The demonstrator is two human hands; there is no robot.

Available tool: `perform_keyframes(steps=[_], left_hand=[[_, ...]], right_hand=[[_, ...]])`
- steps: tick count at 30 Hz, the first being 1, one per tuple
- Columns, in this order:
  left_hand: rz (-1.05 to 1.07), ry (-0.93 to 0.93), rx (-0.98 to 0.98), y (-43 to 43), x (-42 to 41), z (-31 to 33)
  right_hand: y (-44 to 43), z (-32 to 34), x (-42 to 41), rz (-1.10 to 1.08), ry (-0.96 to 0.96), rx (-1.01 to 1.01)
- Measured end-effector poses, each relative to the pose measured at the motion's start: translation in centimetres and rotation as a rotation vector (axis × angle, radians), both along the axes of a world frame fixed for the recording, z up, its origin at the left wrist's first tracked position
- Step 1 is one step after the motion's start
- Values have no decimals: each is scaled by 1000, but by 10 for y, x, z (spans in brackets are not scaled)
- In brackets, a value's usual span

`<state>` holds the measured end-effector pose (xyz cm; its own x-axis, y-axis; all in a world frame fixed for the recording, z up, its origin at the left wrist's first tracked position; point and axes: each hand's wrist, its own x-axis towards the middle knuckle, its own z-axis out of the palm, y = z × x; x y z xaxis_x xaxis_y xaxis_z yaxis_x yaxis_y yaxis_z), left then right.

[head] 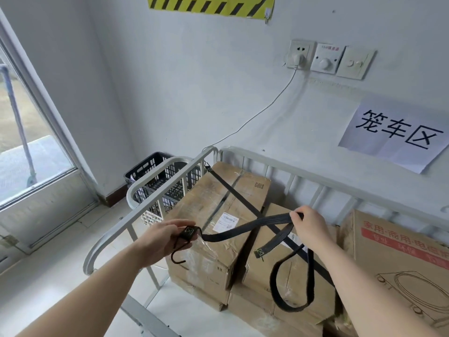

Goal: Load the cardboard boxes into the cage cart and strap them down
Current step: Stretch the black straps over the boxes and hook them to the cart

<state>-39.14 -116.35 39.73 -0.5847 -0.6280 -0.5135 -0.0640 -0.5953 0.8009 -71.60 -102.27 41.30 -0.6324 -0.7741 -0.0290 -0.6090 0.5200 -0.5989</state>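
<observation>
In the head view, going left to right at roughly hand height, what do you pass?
Window → cart side rail → left hand holding the strap's hook end → labelled cardboard box → right hand pinching the black strap → red-printed box.

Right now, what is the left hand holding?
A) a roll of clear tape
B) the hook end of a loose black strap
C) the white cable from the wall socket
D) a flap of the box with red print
B: the left hand grips the hook end of the loose black strap, its metal hook hanging below the fingers, while the right hand holds the strap further along.
</observation>
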Motion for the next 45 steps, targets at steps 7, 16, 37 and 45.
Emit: perform_keyframes(steps=[7,16,37,45], left_hand=[[64,26,-113,-3,0,-6],[324,-380,-212,-20,13,-59],[826,-205,475,-180,-18,-151],[766,-182,489,-211,-53,-174]], right_hand=[[-8,-2,11,14,-5,16],[-16,-14,14,33,-16,48],[-138,-59,16,-45,-109,137],[-147,-69,9,-112,-208,114]])
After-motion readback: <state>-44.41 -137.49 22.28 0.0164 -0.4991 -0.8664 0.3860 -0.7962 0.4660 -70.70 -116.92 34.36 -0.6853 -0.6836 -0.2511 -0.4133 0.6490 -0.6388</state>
